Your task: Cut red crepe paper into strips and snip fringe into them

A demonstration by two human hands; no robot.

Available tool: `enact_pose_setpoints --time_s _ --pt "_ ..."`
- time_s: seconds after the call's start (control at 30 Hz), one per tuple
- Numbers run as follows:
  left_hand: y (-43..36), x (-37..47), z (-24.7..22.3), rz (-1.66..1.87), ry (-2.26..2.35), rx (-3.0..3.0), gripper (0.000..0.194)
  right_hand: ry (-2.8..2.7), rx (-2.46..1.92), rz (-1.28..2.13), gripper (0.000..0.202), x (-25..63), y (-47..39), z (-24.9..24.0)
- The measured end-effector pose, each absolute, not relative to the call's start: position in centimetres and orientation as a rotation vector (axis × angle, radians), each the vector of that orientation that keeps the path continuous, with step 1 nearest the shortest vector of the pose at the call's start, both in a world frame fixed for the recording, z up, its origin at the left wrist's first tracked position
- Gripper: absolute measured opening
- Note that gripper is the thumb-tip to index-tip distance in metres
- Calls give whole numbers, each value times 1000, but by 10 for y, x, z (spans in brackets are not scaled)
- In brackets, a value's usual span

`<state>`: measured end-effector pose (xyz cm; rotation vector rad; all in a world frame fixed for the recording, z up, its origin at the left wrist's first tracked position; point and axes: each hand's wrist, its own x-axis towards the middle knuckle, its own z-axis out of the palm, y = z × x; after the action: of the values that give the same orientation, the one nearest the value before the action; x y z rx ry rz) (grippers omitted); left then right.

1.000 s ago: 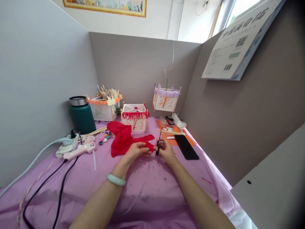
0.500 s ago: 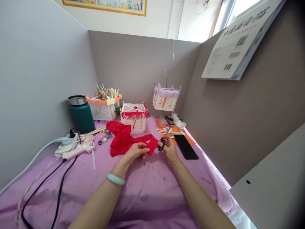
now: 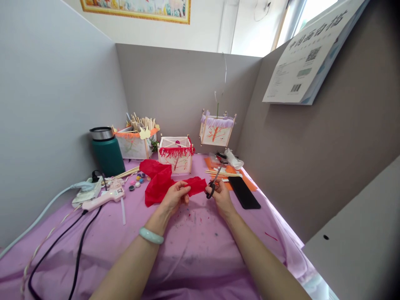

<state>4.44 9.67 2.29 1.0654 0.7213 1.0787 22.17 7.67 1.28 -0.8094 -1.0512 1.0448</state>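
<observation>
A strip of red crepe paper [image 3: 158, 186] lies bunched on the purple cloth, and its right part is raised between my hands. My left hand [image 3: 175, 195] pinches this part between thumb and fingers. Black-handled scissors [image 3: 211, 188] sit in my right hand [image 3: 222, 197], blades pointing up and away, beside the strip's right end. Behind the paper stands a white lantern with red fringe [image 3: 176, 156]. Small red scraps [image 3: 189, 215] are scattered on the cloth below my hands.
At left are a green bottle [image 3: 108, 153], a pink glue gun [image 3: 104, 198] with cables and a power strip [image 3: 87, 191]. A stick-filled box [image 3: 134, 143] stands behind. At right lie a black phone [image 3: 243, 192] and sticks on orange sheets; a purple-fringed lantern [image 3: 216, 132] hangs above.
My left hand has shifted slightly left along the red paper. The paper's right part, upright and folded before, now stretches sideways toward the scissors.
</observation>
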Motion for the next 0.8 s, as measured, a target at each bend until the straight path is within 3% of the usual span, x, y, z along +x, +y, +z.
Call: enact_pose_setpoints --time_s 0.8 --pt "96 44 26 1183 837 1093 43 -1071 -892 933 43 225 78 14"
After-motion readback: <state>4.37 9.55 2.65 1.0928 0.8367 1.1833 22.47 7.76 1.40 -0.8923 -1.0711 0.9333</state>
